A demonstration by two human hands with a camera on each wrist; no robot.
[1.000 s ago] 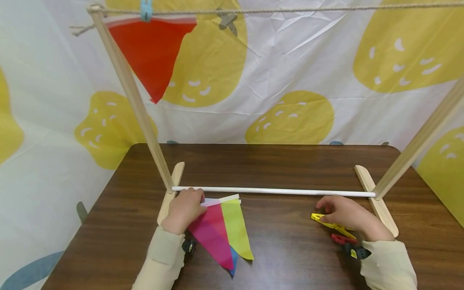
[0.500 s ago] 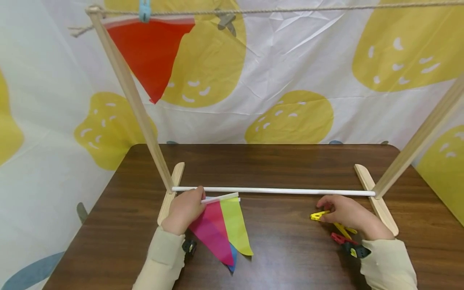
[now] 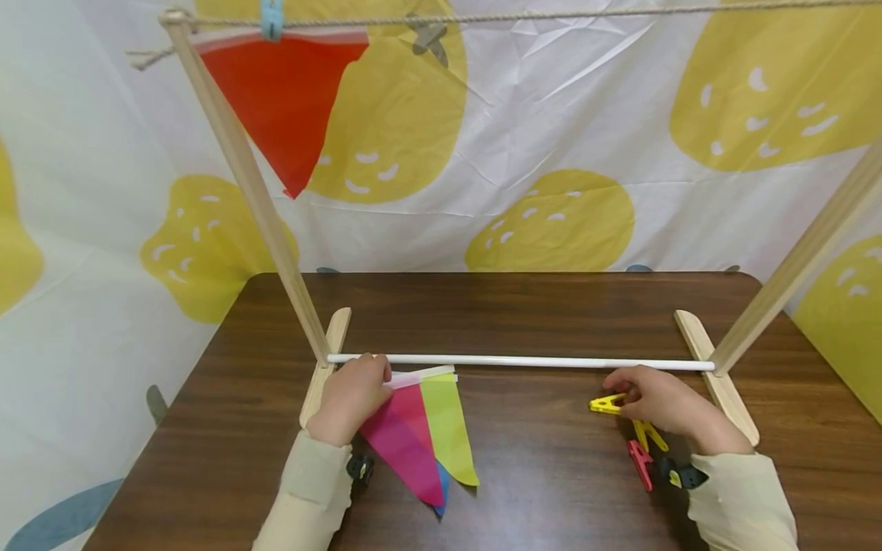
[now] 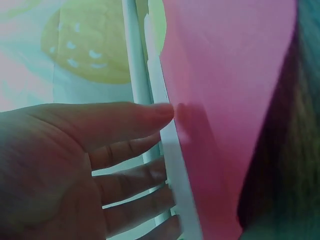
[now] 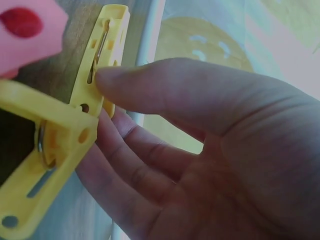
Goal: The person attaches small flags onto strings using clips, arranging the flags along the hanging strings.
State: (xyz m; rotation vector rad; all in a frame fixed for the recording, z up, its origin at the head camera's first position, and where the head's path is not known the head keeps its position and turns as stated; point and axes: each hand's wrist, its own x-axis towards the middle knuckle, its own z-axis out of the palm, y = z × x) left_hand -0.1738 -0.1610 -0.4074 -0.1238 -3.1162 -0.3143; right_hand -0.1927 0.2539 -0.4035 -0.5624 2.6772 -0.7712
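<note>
Here the left hand [image 3: 354, 398] pinches a pink pennant [image 3: 411, 440] (on its right), the right hand [image 3: 667, 403] a yellow clip [image 3: 606, 404] at left

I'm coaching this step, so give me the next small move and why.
Probably lift the pink flag toward the rope: the left hand pinches its white edge, the right hand pinches a yellow clip, and a red flag hanging at the rope with a blue clip suggests the same arrangement.
</note>
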